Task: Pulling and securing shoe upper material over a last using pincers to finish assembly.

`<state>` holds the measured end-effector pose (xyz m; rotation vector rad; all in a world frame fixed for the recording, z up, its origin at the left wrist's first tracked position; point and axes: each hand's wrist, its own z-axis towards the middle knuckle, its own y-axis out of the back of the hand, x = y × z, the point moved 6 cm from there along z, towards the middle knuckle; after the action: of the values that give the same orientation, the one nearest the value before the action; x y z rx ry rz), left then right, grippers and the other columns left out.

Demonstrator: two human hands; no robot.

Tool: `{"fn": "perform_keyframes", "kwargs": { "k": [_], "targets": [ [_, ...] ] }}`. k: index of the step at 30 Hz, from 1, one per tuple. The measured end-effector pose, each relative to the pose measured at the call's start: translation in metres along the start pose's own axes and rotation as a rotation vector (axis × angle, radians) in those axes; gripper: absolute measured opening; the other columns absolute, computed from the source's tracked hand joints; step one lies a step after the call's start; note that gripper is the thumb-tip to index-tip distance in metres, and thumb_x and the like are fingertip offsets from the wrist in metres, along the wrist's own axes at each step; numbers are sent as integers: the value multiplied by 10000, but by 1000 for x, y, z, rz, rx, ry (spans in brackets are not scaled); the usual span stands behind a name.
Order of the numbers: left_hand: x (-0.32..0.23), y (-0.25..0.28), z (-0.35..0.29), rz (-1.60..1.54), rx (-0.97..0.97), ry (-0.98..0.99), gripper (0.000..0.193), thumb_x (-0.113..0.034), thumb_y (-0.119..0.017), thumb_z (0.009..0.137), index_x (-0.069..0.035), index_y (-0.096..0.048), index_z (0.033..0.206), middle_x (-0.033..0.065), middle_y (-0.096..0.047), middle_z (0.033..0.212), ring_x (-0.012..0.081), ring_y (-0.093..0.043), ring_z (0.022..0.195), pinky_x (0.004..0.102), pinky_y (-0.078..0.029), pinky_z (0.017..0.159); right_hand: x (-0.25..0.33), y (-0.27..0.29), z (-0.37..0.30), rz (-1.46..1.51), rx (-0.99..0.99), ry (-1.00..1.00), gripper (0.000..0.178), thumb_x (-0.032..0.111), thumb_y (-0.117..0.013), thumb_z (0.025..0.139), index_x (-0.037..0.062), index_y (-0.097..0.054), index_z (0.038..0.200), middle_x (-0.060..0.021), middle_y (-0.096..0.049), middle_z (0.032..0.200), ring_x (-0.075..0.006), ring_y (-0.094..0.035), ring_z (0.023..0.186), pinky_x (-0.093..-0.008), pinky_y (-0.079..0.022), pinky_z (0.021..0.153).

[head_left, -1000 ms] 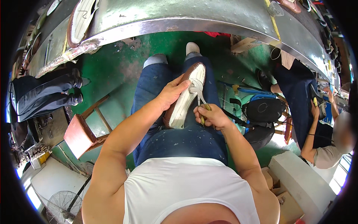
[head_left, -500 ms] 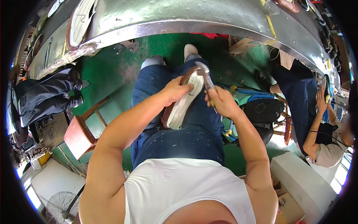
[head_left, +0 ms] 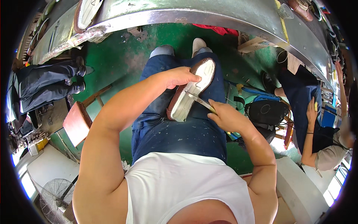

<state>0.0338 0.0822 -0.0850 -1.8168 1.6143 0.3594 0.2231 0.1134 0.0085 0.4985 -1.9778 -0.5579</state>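
A brown shoe (head_left: pixel 181 105) lies across my thighs with its pale, unfinished underside facing up and stitching along its edge. My left hand (head_left: pixel 183 77) is closed on the left edge of its front half, thumb pressed on the pale underside. In my right hand (head_left: pixel 227 115) is a hammer (head_left: pixel 203 102) with a metal head and a yellowish handle. Its head is at the middle of the shoe's underside; whether it touches cannot be made out.
A metal-topped workbench (head_left: pixel 156 16) runs ahead, with another upturned brown shoe (head_left: pixel 85 16) at its left. A reddish stool (head_left: pixel 76 125) stands left, a black bag (head_left: pixel 266 112) right. Co-workers are on both sides; one person's hand (head_left: pixel 311 112) is at far right. A fan (head_left: pixel 56 194) stands lower left.
The hammer has swung from the shoe's front end toward its middle and now points left. My left hand has shifted forward along the shoe, which has tilted more to the right.
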Motion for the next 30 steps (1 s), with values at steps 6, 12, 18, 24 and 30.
{"fn": "perform_keyframes", "kwargs": {
  "k": [6,12,18,24,30],
  "targets": [
    [-13,-14,-23,108,-151,110,393,-244,-656,951,-39,-614,1283,93,-676,1211,180,-612,1134,355,-464,990,57,23,27,-465,329,-154,322,198,-628,929,-64,-610,1115,-237,-686,902,-403,-677,903,-475,-530,802],
    [21,1,-18,-136,-38,19,473,-235,-663,952,-12,-523,1345,136,-641,1237,222,-640,1098,405,-519,945,25,12,52,-399,301,18,226,219,-651,906,0,-654,958,-184,-694,836,-380,-692,837,-464,-546,741],
    [21,8,-45,-456,226,-246,758,-235,-706,933,-91,-285,1547,77,-488,1458,205,-463,1339,387,-353,1138,-20,-16,54,-105,-92,83,225,233,-693,884,42,-633,987,-131,-684,900,-361,-671,864,-456,-530,754],
    [10,-7,-40,-129,123,-279,854,-141,-658,938,-111,-125,1604,70,-379,1537,179,-370,1396,352,-303,1164,-21,-8,27,-112,-172,89,327,168,-719,856,12,-605,1120,-157,-659,1008,-352,-648,959,-421,-526,832],
    [30,-14,-23,123,-142,-406,768,-104,-635,927,-64,-213,1568,148,-417,1493,234,-397,1387,361,-335,1147,2,-21,-9,-265,-252,45,553,120,-695,869,-85,-477,1334,-245,-601,1177,-382,-612,1078,-409,-527,897]
  ]
}}
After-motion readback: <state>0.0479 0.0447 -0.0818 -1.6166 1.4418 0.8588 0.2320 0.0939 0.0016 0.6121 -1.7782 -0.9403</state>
